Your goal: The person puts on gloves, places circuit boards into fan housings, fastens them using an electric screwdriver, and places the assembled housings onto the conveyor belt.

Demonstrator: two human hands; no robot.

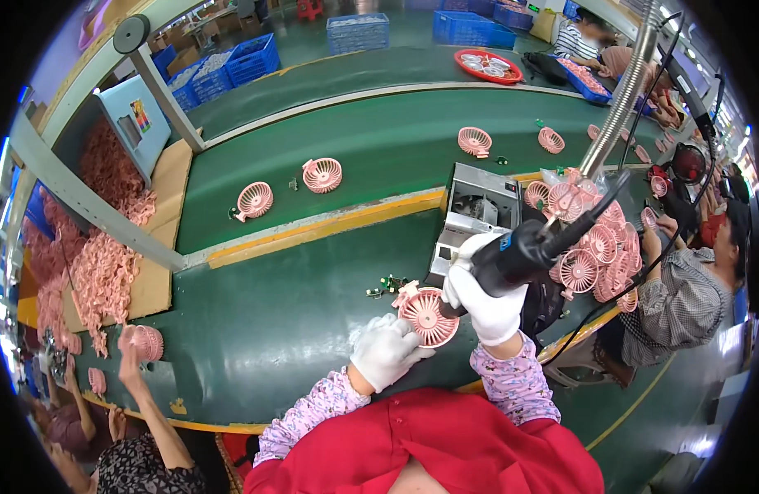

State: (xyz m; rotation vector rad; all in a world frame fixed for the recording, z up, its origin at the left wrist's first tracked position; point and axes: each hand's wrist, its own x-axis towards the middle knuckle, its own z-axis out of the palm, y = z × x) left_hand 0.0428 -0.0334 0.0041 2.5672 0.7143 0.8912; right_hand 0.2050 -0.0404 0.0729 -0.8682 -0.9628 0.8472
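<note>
My left hand (385, 352), in a white glove, holds a round pink fan housing (429, 319) with radial ribs against the green bench by its left and lower rim. In my right hand (488, 306), also gloved, is a black electric screwdriver (511, 262), tilted so that its lower end meets the housing's right side; the bit tip cannot be made out. Small green circuit boards (387, 286) lie just beyond the housing. Behind my right hand stands a metal screw feeder box (482, 198). A heap of pink fan housings (589, 263) sits to the right of the screwdriver.
Beyond a yellow-edged rail, a green conveyor belt (379, 165) carries several pink housings. A coiled metal spring (622, 99) and black cables hang at the right. Pink parts (107, 255) spill across cardboard at the left. Co-workers' arms (153, 412) reach in at left and right.
</note>
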